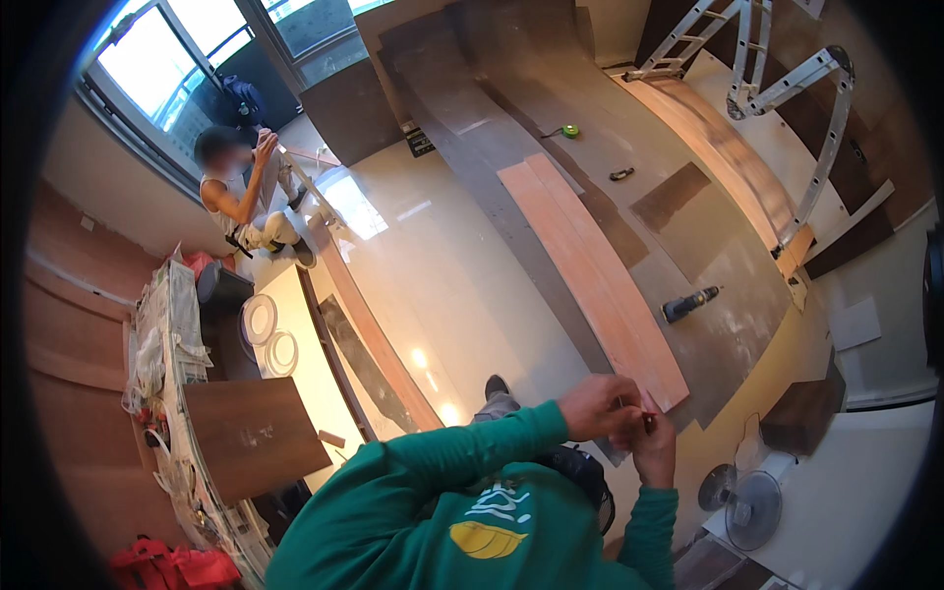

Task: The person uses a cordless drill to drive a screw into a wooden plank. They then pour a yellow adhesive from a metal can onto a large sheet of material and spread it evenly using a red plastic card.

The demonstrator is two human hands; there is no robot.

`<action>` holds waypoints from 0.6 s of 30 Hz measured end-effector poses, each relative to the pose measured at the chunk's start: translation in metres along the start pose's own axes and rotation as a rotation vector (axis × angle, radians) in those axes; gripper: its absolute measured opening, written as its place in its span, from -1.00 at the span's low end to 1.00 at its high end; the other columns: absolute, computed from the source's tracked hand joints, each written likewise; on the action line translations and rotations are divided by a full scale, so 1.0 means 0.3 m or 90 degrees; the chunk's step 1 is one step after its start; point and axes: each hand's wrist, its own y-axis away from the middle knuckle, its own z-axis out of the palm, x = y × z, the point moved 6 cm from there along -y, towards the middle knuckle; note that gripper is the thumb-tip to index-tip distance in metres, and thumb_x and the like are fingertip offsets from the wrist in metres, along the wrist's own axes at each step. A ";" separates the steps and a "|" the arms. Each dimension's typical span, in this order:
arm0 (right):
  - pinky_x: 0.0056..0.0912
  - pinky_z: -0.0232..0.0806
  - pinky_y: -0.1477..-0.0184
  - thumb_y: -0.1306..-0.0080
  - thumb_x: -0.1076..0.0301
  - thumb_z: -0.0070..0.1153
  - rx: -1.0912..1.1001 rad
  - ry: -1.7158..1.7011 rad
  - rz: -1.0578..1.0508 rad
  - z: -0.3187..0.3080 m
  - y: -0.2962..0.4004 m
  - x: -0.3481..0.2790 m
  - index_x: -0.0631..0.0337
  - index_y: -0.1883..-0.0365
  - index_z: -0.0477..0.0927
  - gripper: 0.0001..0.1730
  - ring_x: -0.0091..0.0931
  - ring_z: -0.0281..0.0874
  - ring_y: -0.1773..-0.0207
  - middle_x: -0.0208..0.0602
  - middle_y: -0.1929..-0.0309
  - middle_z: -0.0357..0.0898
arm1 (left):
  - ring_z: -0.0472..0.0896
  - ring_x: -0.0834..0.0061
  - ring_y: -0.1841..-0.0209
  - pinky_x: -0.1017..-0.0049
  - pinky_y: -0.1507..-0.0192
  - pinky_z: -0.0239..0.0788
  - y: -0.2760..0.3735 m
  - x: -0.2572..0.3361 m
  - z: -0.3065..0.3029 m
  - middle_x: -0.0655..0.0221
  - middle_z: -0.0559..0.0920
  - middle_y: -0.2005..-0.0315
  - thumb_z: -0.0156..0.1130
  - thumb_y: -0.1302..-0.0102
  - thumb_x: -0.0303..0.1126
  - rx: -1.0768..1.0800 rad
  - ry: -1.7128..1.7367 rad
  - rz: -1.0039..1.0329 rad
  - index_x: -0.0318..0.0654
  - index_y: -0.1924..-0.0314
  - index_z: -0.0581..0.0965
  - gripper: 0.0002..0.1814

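Note:
My left hand (601, 409) and my right hand (654, 446) are close together in front of my chest, fingers bent around something small with a bit of red. What it is cannot be told, and the fingers hide most of it. Just beyond them, two long narrow reddish wood boards (590, 258) lie side by side on dark sheets. A cordless drill (689, 304) rests on the sheet right of the boards. Farther off lie a green tape measure (569, 131) and a small dark tool (622, 175).
A folded aluminium ladder (822, 155) stands at the right, by curved-looking wood panels (726, 140). A co-worker (254, 195) sits near the window holding a long strip. A cluttered bench (188, 413) and a brown panel (258, 435) are at the left, a fan (752, 509) at lower right.

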 end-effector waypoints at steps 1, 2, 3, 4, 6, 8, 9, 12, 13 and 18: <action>-0.29 0.50 -0.06 -0.42 -0.10 0.21 -0.063 -0.026 -0.058 0.057 -0.062 -0.045 0.39 -0.50 0.20 -0.07 -0.34 0.65 0.03 -0.08 0.01 0.64 | 0.67 0.27 0.18 0.31 0.15 0.51 0.024 -0.003 -0.088 0.17 0.67 0.25 0.31 -0.38 -0.36 0.038 0.005 0.006 -0.32 0.10 0.63 -0.81; -0.30 0.47 -0.14 -0.43 -0.07 0.20 -0.124 -0.053 -0.116 0.115 -0.131 -0.091 0.41 -0.49 0.21 -0.09 -0.34 0.62 -0.06 -0.06 -0.05 0.62 | 0.67 0.31 0.16 0.33 0.14 0.52 0.050 -0.010 -0.177 0.19 0.67 0.23 0.31 -0.39 -0.36 0.073 0.009 0.011 -0.32 0.09 0.63 -0.80; -0.31 0.43 -0.22 -0.45 -0.05 0.19 -0.178 -0.072 -0.170 0.145 -0.194 -0.146 0.44 -0.48 0.21 -0.11 -0.34 0.59 -0.15 -0.04 -0.12 0.59 | 0.66 0.35 0.15 0.36 0.13 0.53 0.063 -0.015 -0.252 0.21 0.67 0.21 0.30 -0.40 -0.37 0.106 0.024 0.022 -0.33 0.08 0.63 -0.80; -0.32 0.34 -0.31 -0.44 0.06 0.20 -0.244 -0.267 -0.179 0.193 -0.253 -0.206 0.46 -0.45 0.24 -0.18 -0.35 0.52 -0.24 -0.03 -0.20 0.54 | 0.66 0.40 0.11 0.39 0.10 0.54 0.072 -0.031 -0.321 0.26 0.67 0.19 0.29 -0.43 -0.35 0.132 0.121 0.001 -0.33 0.08 0.63 -0.80; -0.33 0.23 -0.41 -0.41 0.23 0.18 -0.215 -0.430 -0.173 0.243 -0.383 -0.280 0.46 -0.42 0.29 -0.28 -0.37 0.44 -0.33 -0.04 -0.27 0.49 | 0.63 0.52 0.14 0.47 0.09 0.55 0.091 -0.043 -0.440 0.36 0.68 0.20 0.22 -0.49 -0.31 0.191 0.310 -0.067 -0.32 0.09 0.63 -0.79; -0.35 0.21 -0.41 -0.40 0.33 0.15 -0.110 -0.288 -0.176 0.248 -0.487 -0.341 0.41 -0.45 0.27 -0.30 -0.42 0.44 -0.31 -0.07 -0.23 0.51 | 0.61 0.59 0.24 0.53 0.16 0.53 0.112 -0.064 -0.549 0.39 0.68 0.28 0.18 -0.53 -0.28 0.288 0.385 -0.133 -0.32 0.13 0.63 -0.77; -0.37 0.21 -0.40 -0.40 0.37 0.12 -0.094 -0.184 -0.200 0.265 -0.559 -0.387 0.38 -0.48 0.24 -0.29 -0.45 0.44 -0.30 -0.10 -0.21 0.52 | 0.61 0.60 0.29 0.55 0.21 0.52 0.105 -0.099 -0.626 0.39 0.68 0.34 0.18 -0.53 -0.27 0.350 0.365 -0.143 -0.33 0.15 0.63 -0.75; -0.43 0.25 -0.35 -0.41 0.43 0.11 -0.046 -0.107 -0.257 0.320 -0.723 -0.500 0.32 -0.50 0.20 -0.28 -0.51 0.45 -0.24 -0.17 -0.15 0.55 | 0.56 0.62 0.44 0.55 0.37 0.45 0.131 -0.275 -0.827 0.48 0.60 0.56 0.19 -0.53 -0.20 0.456 0.248 -0.233 -0.31 0.23 0.62 -0.70; -0.44 0.27 -0.32 -0.41 0.44 0.12 -0.043 -0.113 -0.242 0.347 -0.770 -0.527 0.33 -0.50 0.19 -0.28 -0.52 0.46 -0.22 -0.17 -0.16 0.55 | 0.55 0.61 0.48 0.53 0.40 0.43 0.133 -0.325 -0.901 0.49 0.56 0.62 0.22 -0.50 -0.16 0.469 0.177 -0.278 -0.28 0.24 0.62 -0.69; -0.40 0.45 -0.14 -0.45 0.42 0.13 -0.170 -0.279 -0.073 0.384 -1.097 -0.497 0.39 -0.40 0.30 -0.40 -0.50 0.60 -0.07 -0.25 -0.10 0.61 | 0.63 0.20 0.21 0.13 0.13 0.47 0.224 -0.714 -1.268 0.10 0.63 0.24 0.34 -0.18 0.29 0.402 -0.395 -0.480 -0.07 0.12 0.65 -0.41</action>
